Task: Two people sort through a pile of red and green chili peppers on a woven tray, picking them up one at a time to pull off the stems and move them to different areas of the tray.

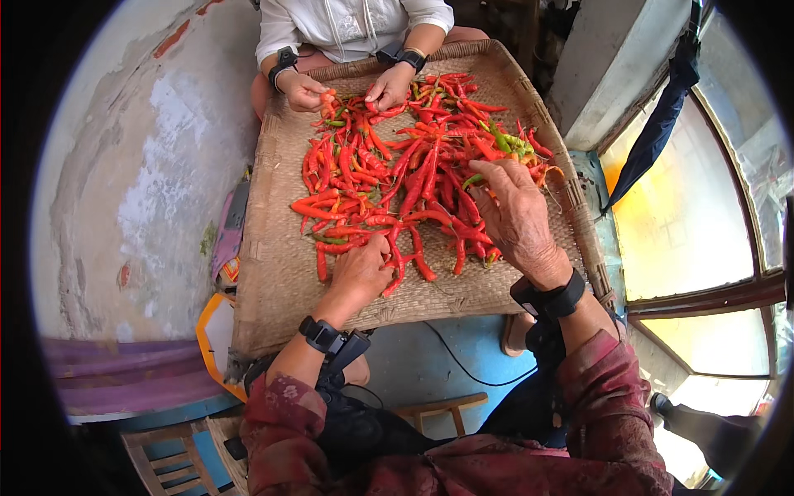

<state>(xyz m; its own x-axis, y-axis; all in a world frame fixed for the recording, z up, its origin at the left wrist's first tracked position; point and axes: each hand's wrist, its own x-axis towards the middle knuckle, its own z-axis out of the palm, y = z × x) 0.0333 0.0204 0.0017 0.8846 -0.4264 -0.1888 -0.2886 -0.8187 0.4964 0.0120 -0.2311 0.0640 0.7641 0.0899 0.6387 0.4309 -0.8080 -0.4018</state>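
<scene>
A heap of red chili peppers [428,180] lies spread over a woven bamboo tray [279,266]. My left hand [361,270] is at the heap's near edge, its fingers curled down at a red pepper; whether they grip it is hidden by the hand. Over the right side of the heap is my right hand [515,214], palm down with fingers somewhat spread, close to a green chili pepper [500,137] and some yellowish, wilted ones. The fingertips of that hand partly cover the peppers beneath, so any contact is unclear.
Across the tray sits a person in a white top [347,28], both hands at the far peppers, one holding an orange-red pepper [327,102]. A dark folded umbrella [651,136] hangs at the right by the windows. Wooden chair parts [173,462] stand low at left.
</scene>
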